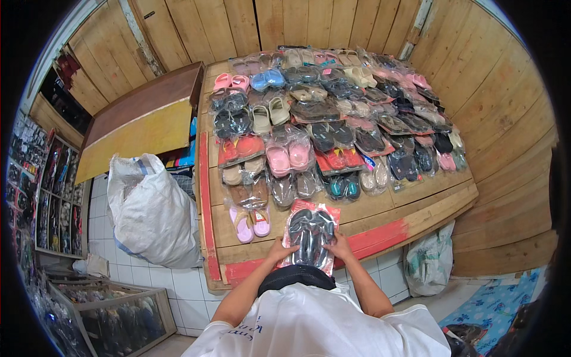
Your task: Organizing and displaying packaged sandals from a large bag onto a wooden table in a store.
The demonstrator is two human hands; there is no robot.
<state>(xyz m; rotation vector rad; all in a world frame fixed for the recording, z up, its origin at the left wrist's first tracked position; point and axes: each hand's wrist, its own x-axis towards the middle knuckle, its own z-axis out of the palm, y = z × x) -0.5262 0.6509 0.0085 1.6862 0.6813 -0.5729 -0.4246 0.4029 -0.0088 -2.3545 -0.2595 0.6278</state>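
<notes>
A pair of black sandals in clear plastic with a red and white backing (pixel 311 232) lies between my hands at the table's front edge. My left hand (pixel 282 251) grips its left side, thumb on top. On the opposite side my right hand (pixel 340 246) pinches the packet's edge in the same way. Left of the packet, a pair of lilac sandals (pixel 244 224) rests on the wooden table (pixel 379 212). Just beyond are wrapped grey shoes (pixel 283 192) and a dark pair with teal insoles (pixel 342 186).
Rows of wrapped footwear (pixel 312 111) cover the table towards the plank wall (pixel 294 22). A large white woven sack (pixel 154 214) stands to the left, near a glass display case (pixel 125 321). Another plastic sack (pixel 430 261) sits on the floor at right, by a blue patterned mat (pixel 495 312).
</notes>
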